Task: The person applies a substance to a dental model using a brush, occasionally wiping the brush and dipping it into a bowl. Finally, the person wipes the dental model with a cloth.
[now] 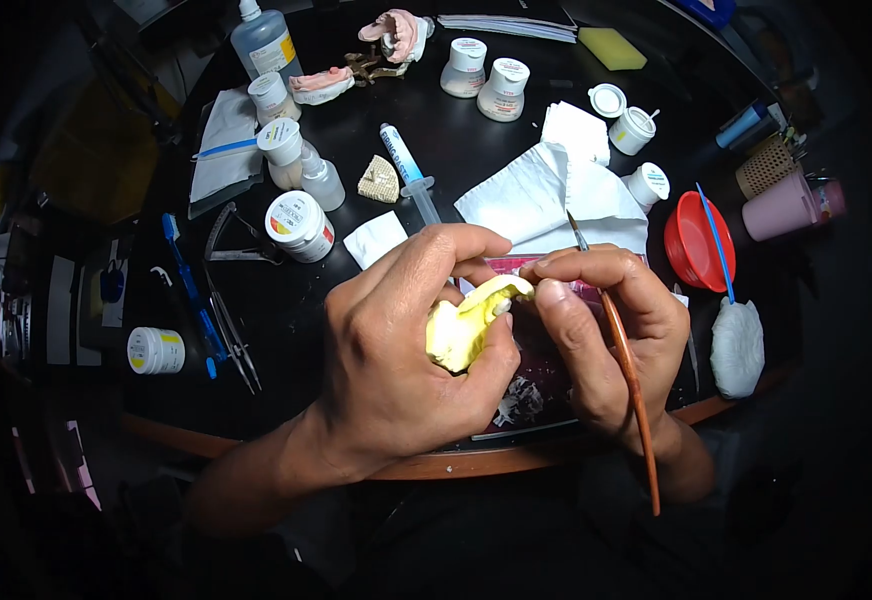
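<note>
My left hand (381,335) is wrapped round a yellow dental model (453,335), thumb in front and fingers behind it. A small whitish piece (502,308) shows on the model by the thumb. Close on the right, my right hand (636,320) has a thin brush (628,365) lying across its fingers, the brown wooden handle pointing down and the dark bristles up. Its thumb and forefinger come together right at the model's curved end; anything pinched there is too small to make out. Beneath the hands lies a dark tray or board (556,400) with white scraps.
Folded white tissue (516,200) and a paste syringe (406,165) lie beyond my hands. On the left stand several jars (299,227), with tweezers (234,340) nearby. A red bowl (691,240) and white pad (738,350) sit right. Pink-gummed dental models (396,35) are at the back.
</note>
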A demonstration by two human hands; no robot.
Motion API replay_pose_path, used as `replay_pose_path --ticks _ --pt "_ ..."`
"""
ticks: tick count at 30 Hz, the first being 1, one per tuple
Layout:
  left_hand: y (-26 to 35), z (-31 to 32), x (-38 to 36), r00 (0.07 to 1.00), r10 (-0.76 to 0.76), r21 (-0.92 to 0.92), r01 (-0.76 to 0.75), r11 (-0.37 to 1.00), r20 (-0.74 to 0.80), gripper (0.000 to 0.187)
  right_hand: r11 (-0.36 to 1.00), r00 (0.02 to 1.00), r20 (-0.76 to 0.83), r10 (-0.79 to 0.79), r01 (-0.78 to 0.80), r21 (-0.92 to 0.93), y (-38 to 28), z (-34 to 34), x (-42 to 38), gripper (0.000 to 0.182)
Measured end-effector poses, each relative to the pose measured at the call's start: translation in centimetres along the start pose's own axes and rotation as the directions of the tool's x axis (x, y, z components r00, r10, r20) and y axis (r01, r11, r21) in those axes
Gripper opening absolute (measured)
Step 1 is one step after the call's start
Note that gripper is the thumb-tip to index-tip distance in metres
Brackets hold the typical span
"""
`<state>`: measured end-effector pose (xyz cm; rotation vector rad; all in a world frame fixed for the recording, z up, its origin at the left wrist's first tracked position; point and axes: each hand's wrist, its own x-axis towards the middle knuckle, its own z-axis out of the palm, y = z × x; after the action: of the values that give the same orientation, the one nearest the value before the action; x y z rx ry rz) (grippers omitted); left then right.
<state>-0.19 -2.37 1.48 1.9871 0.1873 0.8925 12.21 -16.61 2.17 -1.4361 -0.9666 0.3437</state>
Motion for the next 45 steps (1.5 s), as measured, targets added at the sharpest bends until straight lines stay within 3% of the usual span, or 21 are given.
replay_pose_path --ticks 2,3,4,8,11,14,16,17,20,24,29,38,45 --pt "0.3 0.0 0.1 0.999 0.01 0.026 -0.009 1.0 -0.043 0.037 0.976 0.987 -0.069 0.147 -0.133 0.174 -1.0 0.4 -0.2 0.028" --pt "0.3 -0.2 0.1 0.999 0.018 0.043 -0.017 0.999 -0.04 0.038 0.986 0.992 -0.085 0.096 -0.082 0.147 -1.1 0.5 -0.1 0.04" --pt "0.4 -0.4 0.2 0.999 0.027 0.061 -0.024 0.998 -0.038 0.038 0.974 0.996 -0.086 0.027 -0.007 0.226 -0.8 0.6 0.1 0.04" --pt "0.4 -0.6 0.2 0.999 0.026 0.061 -0.023 0.998 -0.047 0.042 0.977 0.995 -0.034 -0.09 0.095 0.191 -0.4 -0.9 -0.3 0.026" --pt "0.2 -0.8 0.1 1.0 0.021 0.096 -0.019 0.995 -0.02 0.049 0.985 0.986 0.006 -0.167 0.167 0.037 -1.1 -0.7 -0.4 0.017" --pt "0.3 -0.9 0.2 0.999 0.035 0.113 -0.033 0.993 -0.017 0.05 0.935 0.935 0.107 -0.338 0.346 -0.075 -0.4 -0.8 0.4 0.013" --pt "0.3 -0.8 0.2 0.998 0.066 0.115 -0.063 0.991 -0.021 0.05 0.929 0.927 0.092 -0.365 0.369 -0.029 0.3 -0.5 0.5 0.013" --pt "0.3 -0.7 0.2 0.996 0.082 0.12 -0.079 0.99 -0.021 0.05 0.937 0.936 0.064 -0.347 0.348 0.0 0.4 -0.2 0.2 0.014" --pt "0.3 -0.6 0.2 0.992 0.127 0.14 -0.123 0.982 -0.018 0.05 0.953 0.935 0.186 -0.302 0.303 0.026 0.3 -0.7 -0.1 0.013" --pt "0.4 -0.4 0.1 0.99 0.143 0.136 -0.139 0.981 -0.02 0.049 0.931 0.92 0.188 -0.345 0.361 -0.06 0.0 -0.7 0.1 0.011" --pt "0.3 -0.4 0.0 0.987 0.158 0.145 -0.155 0.977 -0.008 0.048 0.923 0.925 0.071 -0.373 0.378 -0.075 0.3 0.1 0.3 0.015" --pt "0.3 -0.5 0.0 0.983 0.183 0.162 -0.181 0.97 0.004 0.048 0.911 0.916 0.075 -0.393 0.399 -0.105 0.2 0.3 0.3 0.015" --pt "0.2 -0.5 0.0 0.976 0.218 0.182 -0.214 0.96 -0.001 0.046 0.898 0.899 0.194 -0.393 0.42 -0.129 0.1 -0.3 0.3 0.013"
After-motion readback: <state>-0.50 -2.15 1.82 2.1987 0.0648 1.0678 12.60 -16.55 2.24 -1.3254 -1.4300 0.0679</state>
